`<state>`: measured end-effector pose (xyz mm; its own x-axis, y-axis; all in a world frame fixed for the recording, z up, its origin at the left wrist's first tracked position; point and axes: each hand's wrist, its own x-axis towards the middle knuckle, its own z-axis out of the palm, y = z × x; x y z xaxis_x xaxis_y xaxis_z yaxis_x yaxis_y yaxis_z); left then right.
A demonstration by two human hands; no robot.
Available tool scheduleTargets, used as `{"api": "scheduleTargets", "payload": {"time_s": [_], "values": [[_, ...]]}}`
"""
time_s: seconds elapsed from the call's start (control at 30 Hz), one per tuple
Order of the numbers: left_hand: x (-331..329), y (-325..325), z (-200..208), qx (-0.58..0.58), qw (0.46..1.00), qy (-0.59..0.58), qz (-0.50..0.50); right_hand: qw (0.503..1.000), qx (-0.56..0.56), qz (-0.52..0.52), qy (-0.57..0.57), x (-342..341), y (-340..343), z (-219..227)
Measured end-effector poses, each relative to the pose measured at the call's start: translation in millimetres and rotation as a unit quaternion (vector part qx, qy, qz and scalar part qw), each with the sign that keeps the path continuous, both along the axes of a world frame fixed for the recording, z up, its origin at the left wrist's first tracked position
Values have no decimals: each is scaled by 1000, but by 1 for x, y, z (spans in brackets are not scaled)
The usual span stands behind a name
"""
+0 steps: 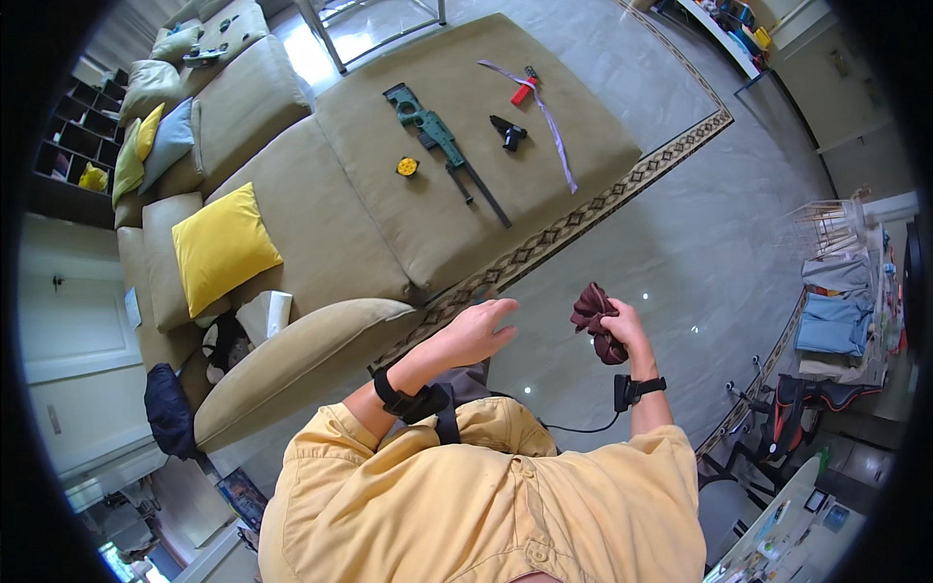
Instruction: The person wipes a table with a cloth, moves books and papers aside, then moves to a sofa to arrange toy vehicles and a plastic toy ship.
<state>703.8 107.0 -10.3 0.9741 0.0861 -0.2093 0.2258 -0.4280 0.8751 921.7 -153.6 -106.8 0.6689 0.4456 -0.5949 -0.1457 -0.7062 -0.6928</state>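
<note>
In front of my body on the right, my right hand (627,325) is closed round a crumpled dark maroon cloth (595,313), which bunches out on the far and near sides of the fingers. My left hand (471,335) is held out beside the sofa's rounded arm (311,340), empty, with thumb and fingers apart. Farther off, on the beige sofa seat (374,117), lie a green toy rifle (434,132), a black toy pistol (508,132), a red object with a dark end (524,89), a lilac ribbon (544,107) and a small round yellow-and-black item (406,167).
A yellow cushion (226,245) leans on the sofa near a white tissue pack (278,313). Patterned border tiles (583,209) run along the grey floor (671,233). At the right stand folded clothes (834,324) and a black-and-red chair (802,413). A cable (593,428) hangs by my right wrist.
</note>
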Motion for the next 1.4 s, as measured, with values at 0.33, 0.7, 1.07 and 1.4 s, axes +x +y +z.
{"api": "scheduleTargets", "payload": {"time_s": [0.33,0.7,1.07,1.4], "values": [[244,54,-60,-73,994,71,35,998,-14,-62,10,177,-3,17],[491,115,-219,-406,833,201,319,994,-72,-58,56,370,-44,-33],[657,133,-404,-323,718,184,588,981,-146,-110,57,511,-132,-112],[641,140,-395,-69,778,248,573,978,-144,-55,140,544,-107,-146]]}}
